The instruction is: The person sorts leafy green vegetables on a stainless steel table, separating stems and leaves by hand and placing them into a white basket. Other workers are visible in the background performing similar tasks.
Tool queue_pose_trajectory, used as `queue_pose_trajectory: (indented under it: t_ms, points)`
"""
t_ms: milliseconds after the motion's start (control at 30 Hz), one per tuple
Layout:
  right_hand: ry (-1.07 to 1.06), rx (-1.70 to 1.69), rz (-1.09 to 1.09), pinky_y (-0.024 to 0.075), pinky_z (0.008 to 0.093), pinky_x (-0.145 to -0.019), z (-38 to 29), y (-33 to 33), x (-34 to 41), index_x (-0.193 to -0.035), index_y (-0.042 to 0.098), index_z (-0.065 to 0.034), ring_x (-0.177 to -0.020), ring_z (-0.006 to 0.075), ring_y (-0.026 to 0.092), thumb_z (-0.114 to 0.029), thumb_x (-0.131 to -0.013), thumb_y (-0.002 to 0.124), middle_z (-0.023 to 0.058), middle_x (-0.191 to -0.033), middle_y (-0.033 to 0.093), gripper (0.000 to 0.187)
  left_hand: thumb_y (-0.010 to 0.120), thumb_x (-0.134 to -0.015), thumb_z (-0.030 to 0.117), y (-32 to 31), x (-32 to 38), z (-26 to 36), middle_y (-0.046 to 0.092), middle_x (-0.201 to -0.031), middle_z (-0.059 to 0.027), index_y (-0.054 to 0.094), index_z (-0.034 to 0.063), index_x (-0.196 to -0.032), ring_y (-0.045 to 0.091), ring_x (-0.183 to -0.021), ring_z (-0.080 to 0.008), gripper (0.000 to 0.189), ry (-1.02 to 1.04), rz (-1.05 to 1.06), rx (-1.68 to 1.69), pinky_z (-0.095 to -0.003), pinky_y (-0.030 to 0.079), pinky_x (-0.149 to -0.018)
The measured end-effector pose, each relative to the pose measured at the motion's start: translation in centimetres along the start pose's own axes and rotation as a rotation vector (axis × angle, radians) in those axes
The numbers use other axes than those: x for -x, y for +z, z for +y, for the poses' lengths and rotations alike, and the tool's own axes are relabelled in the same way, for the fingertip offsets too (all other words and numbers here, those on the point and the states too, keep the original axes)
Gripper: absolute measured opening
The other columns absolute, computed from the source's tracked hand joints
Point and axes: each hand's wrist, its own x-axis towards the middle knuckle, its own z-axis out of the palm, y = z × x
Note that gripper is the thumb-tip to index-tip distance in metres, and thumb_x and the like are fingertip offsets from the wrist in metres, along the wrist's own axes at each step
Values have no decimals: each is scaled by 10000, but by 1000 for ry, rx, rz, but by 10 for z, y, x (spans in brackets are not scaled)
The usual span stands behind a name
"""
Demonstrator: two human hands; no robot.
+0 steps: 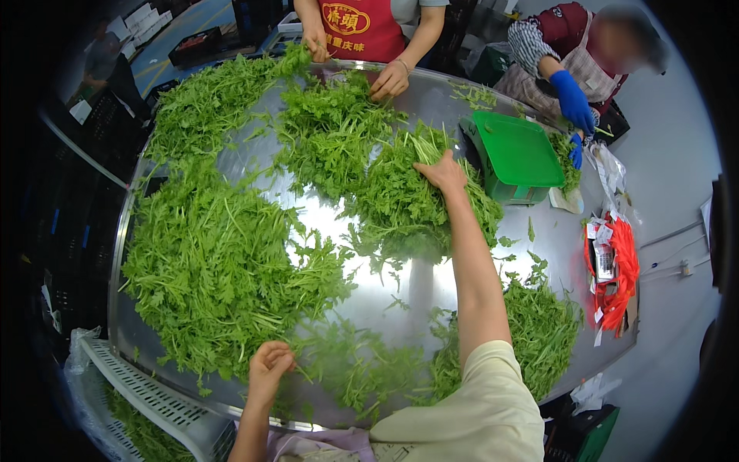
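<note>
My right hand (444,172) reaches far across the metal table (418,289) and grips a bunch of leafy greens (398,190) near its pale stems. The thumb lies across the leaves, and the other fingers are partly hidden. My left hand (269,364) is at the near edge of a large heap of the same greens (208,260), its fingers curled towards the thumb. A thin stem shows at the fingertips; whether they pinch it is unclear. Loose sprigs (364,369) lie between my arms. Another pile of greens (537,329) sits beside my right upper arm.
Opposite, a person in a red apron (361,29) handles greens. At far right, a person wears blue gloves (573,104). A green-topped scale (517,150) stands near red ties (620,271) on the table. A white plastic crate (150,398) with greens is at lower left.
</note>
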Motion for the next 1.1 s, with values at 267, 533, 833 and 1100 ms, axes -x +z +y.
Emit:
queue_pose_trajectory:
  t_ms: [267,533,833,1100]
  points:
    - [-494,-9,220,248,599,-926,-8,-18,106,-1332,244,-167,-1260,381,176,-499,-563,721,148,-1372,216,964,602,-788,94,-10,-4,-27,586,-864,-81,513,23,-984,569,-718,-137,227,47,-57,-21,-252,466,-653]
    - [-544,335,191,197,687,-908,30,66,109,-1329,240,-288,-1303,354,19,-82,-599,749,60,-1416,129,914,590,-805,81,1,9,-13,577,-850,-50,516,25,-994,560,-758,-123,211,-5,-133,-14,-248,468,-662]
    - [-827,132,289,279,565,-931,16,1,198,-1213,434,-180,-1201,334,316,-247,-671,706,92,-1292,371,610,561,-818,98,-17,55,-14,585,-850,-43,517,29,-989,557,-727,-103,189,71,-17,-21,-219,444,-648]
    - [-631,-243,-307,463,329,-591,74,61,335,-819,650,-81,-645,239,594,-293,-732,638,84,-754,630,229,565,-818,96,-21,84,-50,578,-851,-48,513,30,-984,549,-720,-92,186,21,-26,7,-204,442,-637]
